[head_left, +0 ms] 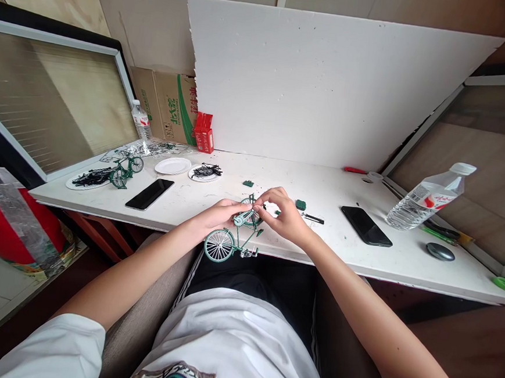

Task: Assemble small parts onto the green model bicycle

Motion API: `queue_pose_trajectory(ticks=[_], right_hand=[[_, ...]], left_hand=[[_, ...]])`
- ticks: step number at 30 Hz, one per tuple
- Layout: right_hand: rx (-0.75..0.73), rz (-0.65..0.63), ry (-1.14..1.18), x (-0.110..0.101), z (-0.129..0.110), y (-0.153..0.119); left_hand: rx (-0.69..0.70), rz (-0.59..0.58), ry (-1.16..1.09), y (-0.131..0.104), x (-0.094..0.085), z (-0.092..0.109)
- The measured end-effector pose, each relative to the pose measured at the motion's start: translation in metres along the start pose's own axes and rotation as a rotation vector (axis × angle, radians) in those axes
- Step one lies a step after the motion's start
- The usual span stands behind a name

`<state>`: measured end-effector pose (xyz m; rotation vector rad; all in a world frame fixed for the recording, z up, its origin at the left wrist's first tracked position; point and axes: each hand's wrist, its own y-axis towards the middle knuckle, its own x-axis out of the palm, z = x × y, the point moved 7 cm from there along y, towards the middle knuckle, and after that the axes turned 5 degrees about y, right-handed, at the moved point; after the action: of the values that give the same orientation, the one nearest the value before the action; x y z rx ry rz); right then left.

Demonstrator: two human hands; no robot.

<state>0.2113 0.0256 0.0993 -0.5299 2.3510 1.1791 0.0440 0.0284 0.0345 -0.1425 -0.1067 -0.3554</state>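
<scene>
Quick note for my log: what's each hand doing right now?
Left hand: closed, holding the green model bicycle.
Right hand: fingers pinched at the bicycle; held part unclear.

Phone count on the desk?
2. Left phone: nearer the wearer than the bare white plate. Right phone: just left of the tilted-looking bottle.
</scene>
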Motion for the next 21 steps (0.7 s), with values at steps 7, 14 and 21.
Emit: queue_pose_trajectory(ticks=[7, 14, 21], right_hand=[[0.203, -0.067, 0.165, 0.007, 0.029, -0.003], [0.323, -0.103, 0.390, 0.012, 0.052, -0.006], [0.365, -0.089, 0.484, 0.016, 0.060, -0.009]], left_hand=[[-0.043, -0.018, -0.051, 0.007, 0.002, -0.012], [-0.127, -0.022, -0.100, 0.009, 0.006, -0.019], [-0.141, -0.036, -0.092, 0.013, 0.002, -0.023]])
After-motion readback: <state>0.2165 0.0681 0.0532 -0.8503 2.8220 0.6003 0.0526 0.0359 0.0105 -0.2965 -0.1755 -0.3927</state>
